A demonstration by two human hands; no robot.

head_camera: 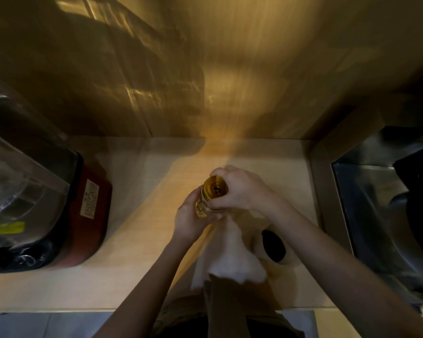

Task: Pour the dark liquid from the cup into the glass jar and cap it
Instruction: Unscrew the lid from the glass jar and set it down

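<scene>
A glass jar (202,206) stands upright at the middle of the counter (137,172), its ribbed clear wall showing between my hands. My left hand (189,219) wraps around the jar's body from the left. My right hand (239,189) grips the amber round cap (214,186) on top of the jar from the right side. A white cup (270,247) with a dark inside lies tilted just below my right wrist, partly hidden by a white paper towel (230,259).
A red and black appliance (83,215) with a clear plastic jug (17,181) stands at the left. A steel sink (376,203) with a dark pan lies at the right. The wooden wall rises behind the counter.
</scene>
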